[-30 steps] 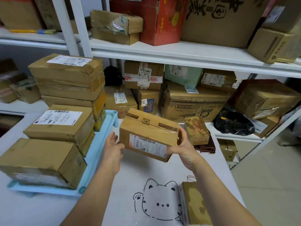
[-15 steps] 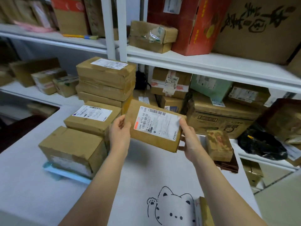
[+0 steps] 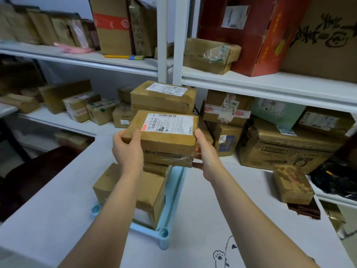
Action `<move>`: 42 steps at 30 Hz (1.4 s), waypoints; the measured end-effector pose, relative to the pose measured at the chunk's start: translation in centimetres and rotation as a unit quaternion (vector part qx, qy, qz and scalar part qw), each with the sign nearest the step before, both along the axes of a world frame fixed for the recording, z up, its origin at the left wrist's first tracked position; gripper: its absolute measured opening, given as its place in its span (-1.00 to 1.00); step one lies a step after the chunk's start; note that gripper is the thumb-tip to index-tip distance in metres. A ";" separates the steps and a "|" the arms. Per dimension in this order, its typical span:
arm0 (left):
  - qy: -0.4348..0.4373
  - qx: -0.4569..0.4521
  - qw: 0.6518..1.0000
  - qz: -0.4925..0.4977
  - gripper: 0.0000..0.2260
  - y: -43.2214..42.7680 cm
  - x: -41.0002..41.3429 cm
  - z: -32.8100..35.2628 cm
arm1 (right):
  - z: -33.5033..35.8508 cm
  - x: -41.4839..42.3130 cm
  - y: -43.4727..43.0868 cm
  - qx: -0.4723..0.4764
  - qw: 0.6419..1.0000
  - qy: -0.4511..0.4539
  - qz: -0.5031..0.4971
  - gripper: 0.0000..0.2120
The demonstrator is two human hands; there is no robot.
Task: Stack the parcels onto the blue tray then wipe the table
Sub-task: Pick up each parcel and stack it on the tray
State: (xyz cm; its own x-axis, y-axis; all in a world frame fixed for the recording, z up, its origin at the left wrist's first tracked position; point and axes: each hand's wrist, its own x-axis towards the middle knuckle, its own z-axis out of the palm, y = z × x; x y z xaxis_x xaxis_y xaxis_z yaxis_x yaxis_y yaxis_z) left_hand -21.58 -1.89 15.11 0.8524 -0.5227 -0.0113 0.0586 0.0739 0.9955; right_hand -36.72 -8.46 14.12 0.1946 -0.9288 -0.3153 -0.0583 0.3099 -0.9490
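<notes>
While the left hand (image 3: 128, 151) and the right hand (image 3: 206, 151) hold 1 labelled parcel (image 3: 166, 132) between them, the grip is a 2-sided clamp: each hand curls fingers and thumb round a short end, with the label facing up. The parcel's long axis runs from hand to hand, roughly level, crosswise to the long run of the blue tray (image 3: 173, 198), which lies directly below the grip on the tabletop (image 3: 58, 190). Just beneath the held parcel sits the tray's middle stack (image 3: 168, 159). Whether the 2 already touch cannot be told, since the held parcel's lower edge hides the seam. Beyond the grip rises a taller stack (image 3: 162, 97). Nearer than the grip, beside the left forearm, sits a low parcel (image 3: 152, 190).

Judgement: the step in hand is the set-down. It turns on a short straight descent with the long axis square to the stack below. Both hands are equally near, so neither leads.

1 loose parcel (image 3: 292, 184) lies on the tabletop well to the right of the grip, nearer the right hand, and appears the next to fetch. Wiping is not yet begun.
</notes>
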 end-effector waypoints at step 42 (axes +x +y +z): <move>-0.372 0.060 0.881 -0.286 -0.86 -3.2 -20.0 -8.9 | -12.2 -20.8 5.9 0.116 0.907 0.302 -0.270 -0.55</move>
State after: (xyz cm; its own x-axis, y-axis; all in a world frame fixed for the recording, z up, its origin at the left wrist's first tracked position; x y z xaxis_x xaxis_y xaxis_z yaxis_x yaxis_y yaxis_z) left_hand -41.53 -5.04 6.22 0.2440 -0.9024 0.3551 -0.6204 0.1362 0.7724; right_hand -57.49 -2.53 1.92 -0.5426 -0.7320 -0.4121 -0.3258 0.6355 -0.7000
